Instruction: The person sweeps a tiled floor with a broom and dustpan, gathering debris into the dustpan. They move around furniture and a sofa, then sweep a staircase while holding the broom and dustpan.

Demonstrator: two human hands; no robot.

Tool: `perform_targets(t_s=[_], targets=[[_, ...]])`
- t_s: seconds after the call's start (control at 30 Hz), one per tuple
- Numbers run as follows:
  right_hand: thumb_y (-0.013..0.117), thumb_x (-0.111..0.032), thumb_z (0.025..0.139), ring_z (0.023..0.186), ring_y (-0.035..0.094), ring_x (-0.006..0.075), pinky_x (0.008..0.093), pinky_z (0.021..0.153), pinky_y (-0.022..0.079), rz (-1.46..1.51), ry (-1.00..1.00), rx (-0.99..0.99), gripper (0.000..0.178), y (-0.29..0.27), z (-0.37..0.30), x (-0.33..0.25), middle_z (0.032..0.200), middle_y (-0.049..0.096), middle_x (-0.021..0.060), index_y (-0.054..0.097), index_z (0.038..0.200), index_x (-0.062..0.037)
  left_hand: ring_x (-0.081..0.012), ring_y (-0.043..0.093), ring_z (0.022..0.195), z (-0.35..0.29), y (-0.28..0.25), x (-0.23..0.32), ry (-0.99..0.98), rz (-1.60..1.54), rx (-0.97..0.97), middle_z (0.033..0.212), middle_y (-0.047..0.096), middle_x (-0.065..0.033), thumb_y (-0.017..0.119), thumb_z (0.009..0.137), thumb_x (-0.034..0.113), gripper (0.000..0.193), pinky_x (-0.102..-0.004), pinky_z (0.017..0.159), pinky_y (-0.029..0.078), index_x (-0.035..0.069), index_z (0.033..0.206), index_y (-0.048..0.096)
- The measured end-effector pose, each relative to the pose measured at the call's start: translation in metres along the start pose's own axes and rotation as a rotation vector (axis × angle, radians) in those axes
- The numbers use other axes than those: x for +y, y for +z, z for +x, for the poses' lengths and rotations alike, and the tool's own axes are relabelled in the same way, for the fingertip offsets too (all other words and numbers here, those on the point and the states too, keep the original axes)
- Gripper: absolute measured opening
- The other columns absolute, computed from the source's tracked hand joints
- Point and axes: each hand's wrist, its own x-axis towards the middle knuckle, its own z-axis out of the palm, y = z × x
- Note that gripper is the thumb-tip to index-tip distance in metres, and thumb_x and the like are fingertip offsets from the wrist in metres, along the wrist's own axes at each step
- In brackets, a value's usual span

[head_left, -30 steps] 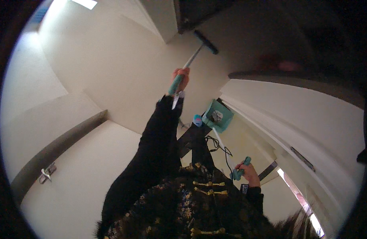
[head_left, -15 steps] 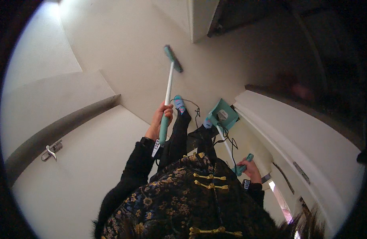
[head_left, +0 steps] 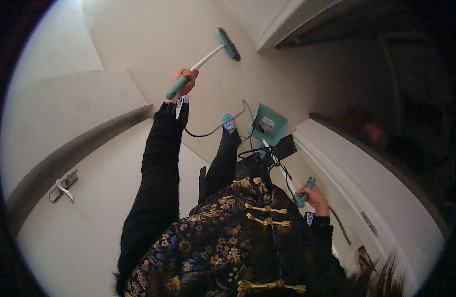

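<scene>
My left hand (head_left: 185,81) is wrapped round the handle of a broom (head_left: 206,58), its arm stretched forward. The broom has a teal grip, a white shaft and a teal head with dark bristles, which lies at the floor ahead. Low on the right, my right hand (head_left: 314,198) grips the teal T-shaped handle of a long-handled dustpan (head_left: 270,124). The teal pan rests on the floor near my right foot, its white shaft leaning back to my hand. A dark cable (head_left: 247,111) loops across the shaft and in front of my feet.
A white door with a lever handle (head_left: 63,190) stands on the left. White door frames (head_left: 366,193) and a dark opening lie to the right. Ahead, a wall corner (head_left: 260,47) juts out beside the pale floor (head_left: 158,54). My left foot (head_left: 229,123) wears a blue sock.
My left hand has moved forward and left with the broom, whose shaft now slants to the right and whose head is farther away. The dustpan has shifted slightly forward and left.
</scene>
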Motion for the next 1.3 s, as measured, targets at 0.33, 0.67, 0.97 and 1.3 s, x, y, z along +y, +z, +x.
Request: perform_targets(t_s=[0.33,0.67,0.97,1.3], targets=[[0.060,-0.009,0.066,0.069,0.055,0.0165,0.0305,0.063,0.042,-0.697,-0.157,-0.189,0.012,0.034,0.000,-0.143,0.072,0.058,0.0057,0.053,0.074,-0.0051,-0.0083,0.041,0.045,-0.139,-0.080,-0.097,0.346,0.073,0.001,0.061,0.042,-0.0005,0.037,0.085,0.003,0.012,-0.0179,0.041,0.039,-0.006,0.094,0.038],[0.062,-0.012,0.066,0.067,0.051,0.0171,0.0326,0.061,0.038,-0.995,-0.214,-0.205,0.013,0.052,-0.010,-0.219,0.070,0.056,0.0054,0.053,0.071,-0.0046,-0.0055,0.038,0.048,-0.284,-0.179,-0.281,0.534,-0.065,0.149,0.074,0.042,-0.0048,0.044,0.089,0.015,0.023,-0.0156,0.038,0.036,0.005,0.109,0.039],[0.056,-0.013,0.072,0.066,0.054,0.0148,0.0295,0.061,0.041,-1.210,-0.305,-0.355,0.008,0.025,0.006,-0.228,0.071,0.060,0.0040,0.054,0.075,-0.0053,-0.0070,0.043,0.050,-0.293,-0.307,-0.458,0.802,-0.117,0.474,0.065,0.044,-0.0032,0.044,0.088,0.015,0.016,-0.0172,0.043,0.042,-0.001,0.085,0.042],[0.053,-0.008,0.070,0.069,0.054,0.0140,0.0276,0.065,0.042,-1.182,-0.273,-0.431,0.005,0.015,-0.007,-0.179,0.076,0.060,0.0051,0.052,0.074,-0.0051,-0.0106,0.046,0.062,-0.329,-0.424,-0.433,0.926,-0.595,-0.042,0.070,0.044,-0.0059,0.050,0.081,0.002,0.005,-0.0213,0.054,0.042,0.000,0.081,0.045]])
